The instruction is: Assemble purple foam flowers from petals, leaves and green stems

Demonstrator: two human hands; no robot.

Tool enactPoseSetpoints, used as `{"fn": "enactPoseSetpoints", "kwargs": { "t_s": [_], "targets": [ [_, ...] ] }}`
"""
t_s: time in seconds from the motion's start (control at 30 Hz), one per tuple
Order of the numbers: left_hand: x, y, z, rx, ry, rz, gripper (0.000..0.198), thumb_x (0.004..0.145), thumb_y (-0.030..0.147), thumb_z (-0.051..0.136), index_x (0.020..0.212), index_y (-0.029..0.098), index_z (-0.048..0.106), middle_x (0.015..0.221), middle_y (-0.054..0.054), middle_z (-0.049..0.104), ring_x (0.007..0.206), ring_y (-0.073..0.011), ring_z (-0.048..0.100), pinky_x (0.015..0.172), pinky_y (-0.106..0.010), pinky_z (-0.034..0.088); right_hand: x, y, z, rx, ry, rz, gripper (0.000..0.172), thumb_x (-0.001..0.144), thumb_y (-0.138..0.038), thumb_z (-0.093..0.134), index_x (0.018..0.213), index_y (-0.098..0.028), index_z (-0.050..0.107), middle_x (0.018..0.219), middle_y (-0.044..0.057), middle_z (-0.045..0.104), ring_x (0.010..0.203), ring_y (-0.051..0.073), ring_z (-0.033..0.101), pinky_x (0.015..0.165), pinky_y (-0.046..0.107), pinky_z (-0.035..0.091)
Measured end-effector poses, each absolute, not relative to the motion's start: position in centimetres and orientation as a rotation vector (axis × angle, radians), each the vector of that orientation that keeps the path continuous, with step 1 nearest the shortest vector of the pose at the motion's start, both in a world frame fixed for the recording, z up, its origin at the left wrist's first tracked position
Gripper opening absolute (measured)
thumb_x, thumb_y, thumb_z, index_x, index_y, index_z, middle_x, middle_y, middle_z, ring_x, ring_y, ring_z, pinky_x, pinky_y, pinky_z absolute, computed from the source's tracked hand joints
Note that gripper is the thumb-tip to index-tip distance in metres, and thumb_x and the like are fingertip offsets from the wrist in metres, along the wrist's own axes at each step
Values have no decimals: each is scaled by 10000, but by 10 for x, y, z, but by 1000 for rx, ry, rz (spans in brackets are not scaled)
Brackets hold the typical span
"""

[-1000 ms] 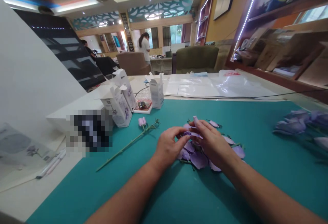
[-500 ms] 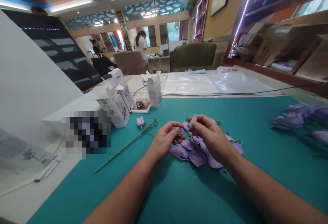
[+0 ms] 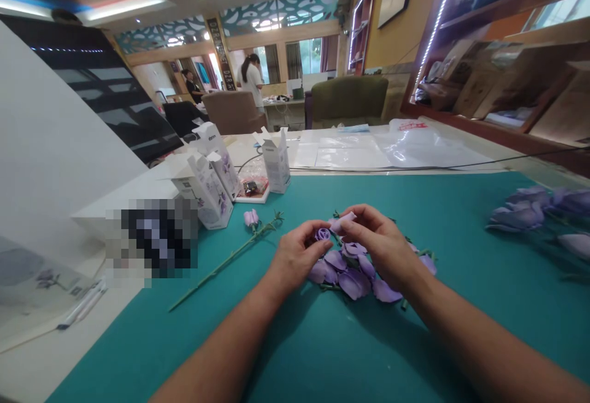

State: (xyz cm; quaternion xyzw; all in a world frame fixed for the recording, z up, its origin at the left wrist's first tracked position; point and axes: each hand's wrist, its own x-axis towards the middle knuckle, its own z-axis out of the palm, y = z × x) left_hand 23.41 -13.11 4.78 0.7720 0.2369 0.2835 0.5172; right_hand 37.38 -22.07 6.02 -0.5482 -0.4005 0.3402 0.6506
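Between thumb and fingers my left hand (image 3: pixel 297 252) grips a small round purple flower part (image 3: pixel 322 234) with an openwork face. A pale purple petal piece (image 3: pixel 342 223) is pinched in my right hand (image 3: pixel 375 240), close beside that part; whether the two touch I cannot tell. Below both hands lies a pile of loose purple petals (image 3: pixel 354 282), with green stem pieces (image 3: pixel 404 305) around its edge, partly hidden by my right hand. To the left, a green stem (image 3: pixel 225 262) lies aslant on the mat, and a small pink-purple flower bud (image 3: pixel 251 219) rests near its upper end.
A green mat (image 3: pixel 295 354) covers the table. Opened white boxes (image 3: pixel 276 160) and a white tray (image 3: pixel 252 199) stand back left. Purple flowers (image 3: pixel 525 209) lie at the right. Clear plastic sheets (image 3: pixel 345 151) and a black cable lie behind. Two people are in the background.
My right hand has tipped the petal piece from upright to slanted and brought it nearer the round part. My left hand has turned that part so its openwork face shows.
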Motion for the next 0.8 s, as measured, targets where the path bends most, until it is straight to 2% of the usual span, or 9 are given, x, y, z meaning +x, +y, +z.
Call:
{"fn": "enactPoseSetpoints", "kwargs": {
  "t_s": [0.1, 0.23, 0.4, 0.6, 0.8],
  "targets": [
    [233, -132, 49, 1983, 600, 713, 329, 770, 253, 608, 1083, 153, 634, 723, 3, 586, 637, -114, 483, 613, -236, 396, 373, -221, 61, -1297, -979, 697, 240, 731, -386, 656, 827, -190, 557, 695, -27, 547, 614, 107, 483, 551, 242, 384],
    [233, -133, 50, 2089, 585, 732, 344, 785, 243, 593, 1122, 180, 625, 773, 3, 620, 645, -114, 496, 628, -229, 401, 373, -223, 57, -1393, -1119, 614, 178, 789, -357, 599, 845, -203, 529, 675, -39, 499, 607, 112, 459, 545, 247, 372],
    [232, -133, 52, 2159, 616, 738, 298, 787, 221, 586, 1077, 185, 644, 813, -1, 651, 688, -124, 537, 666, -228, 412, 375, -224, 52, -1475, -1269, 488, 220, 835, -407, 558, 921, -205, 575, 671, -24, 520, 611, 128, 465, 540, 261, 361],
    [232, -134, 53, 2204, 644, 734, 283, 781, 200, 596, 1060, 183, 639, 820, 1, 662, 708, -127, 560, 680, -226, 420, 374, -225, 54, -1527, -1305, 413, 226, 833, -414, 574, 899, -201, 611, 601, -43, 471, 556, 117, 430, 506, 256, 326],
    [232, -133, 50, 2279, 630, 733, 278, 793, 202, 597, 1069, 197, 626, 895, -13, 686, 778, -144, 598, 729, -239, 441, 374, -227, 55, -1548, -1325, 404, 234, 830, -426, 577, 890, -204, 624, 619, -33, 530, 545, 112, 431, 499, 251, 323]
  ]
}}
